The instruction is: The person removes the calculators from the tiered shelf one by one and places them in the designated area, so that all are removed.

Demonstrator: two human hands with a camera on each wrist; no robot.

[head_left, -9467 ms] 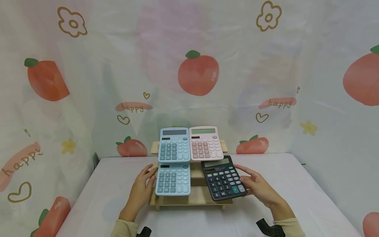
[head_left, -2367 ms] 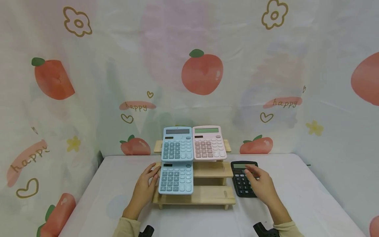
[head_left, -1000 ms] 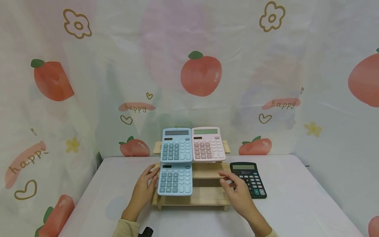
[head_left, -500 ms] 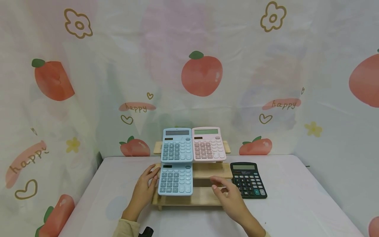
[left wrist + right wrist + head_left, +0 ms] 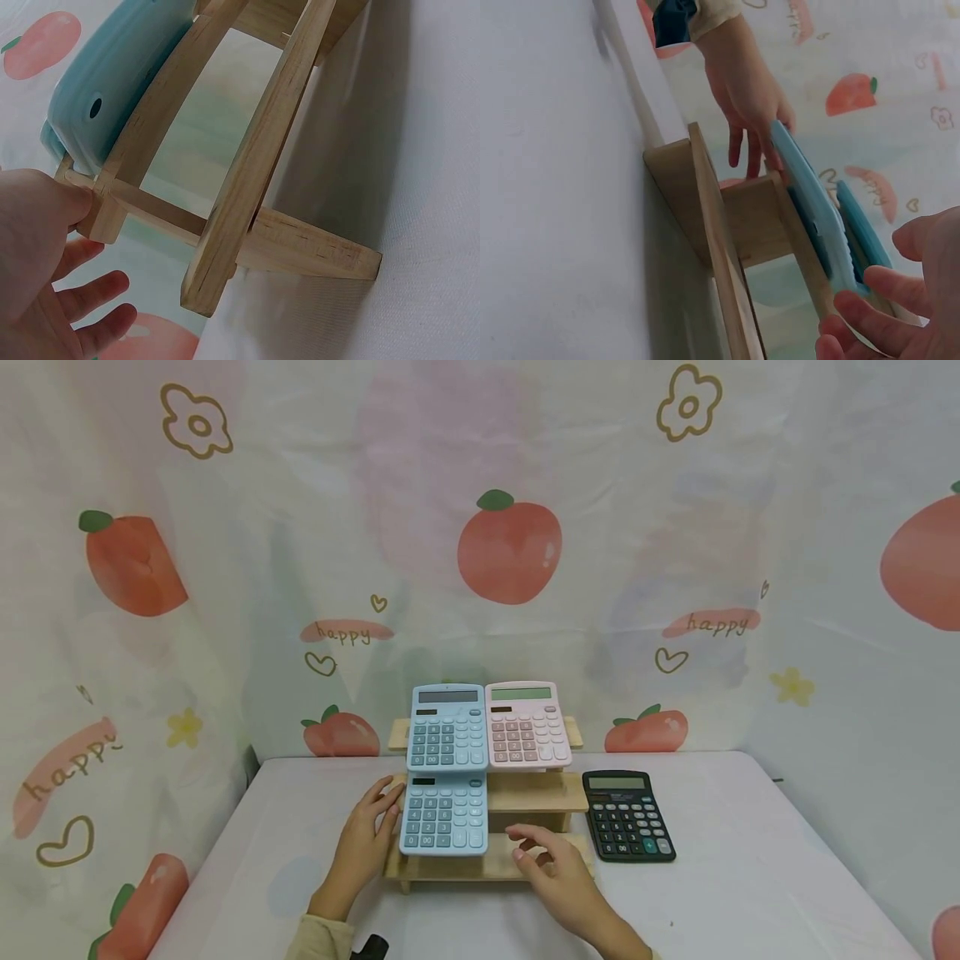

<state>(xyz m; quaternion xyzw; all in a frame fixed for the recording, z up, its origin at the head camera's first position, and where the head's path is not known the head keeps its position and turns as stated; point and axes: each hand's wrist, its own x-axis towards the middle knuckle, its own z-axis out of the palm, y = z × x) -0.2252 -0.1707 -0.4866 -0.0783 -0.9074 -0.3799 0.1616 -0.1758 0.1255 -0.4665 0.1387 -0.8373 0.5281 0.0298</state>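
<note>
A tiered wooden stand (image 5: 525, 793) bears three calculators. On top, a blue calculator (image 5: 447, 727) sits beside a pink calculator (image 5: 528, 725); below is a second blue calculator (image 5: 444, 817). My left hand (image 5: 360, 839) holds the end of the stand's middle shelf, its thumb and index finger at the corner in the left wrist view, the other fingers spread. My right hand (image 5: 558, 881) hovers in front of the lowest shelf, fingers loosely bent, nothing in them. In the right wrist view its fingertips are near the lower blue calculator (image 5: 810, 202); I cannot tell whether they touch.
A black calculator (image 5: 630, 818) lies face up on the white tabletop (image 5: 750, 860), just right of the stand. Behind the table hangs a fruit-printed cloth (image 5: 510, 547). A dark wrist strap (image 5: 371, 947) shows by my left sleeve.
Earlier my right hand held the black calculator at the stand's right side; now it lies on the table. The right hand has moved left, away from it. The left hand has stayed put.
</note>
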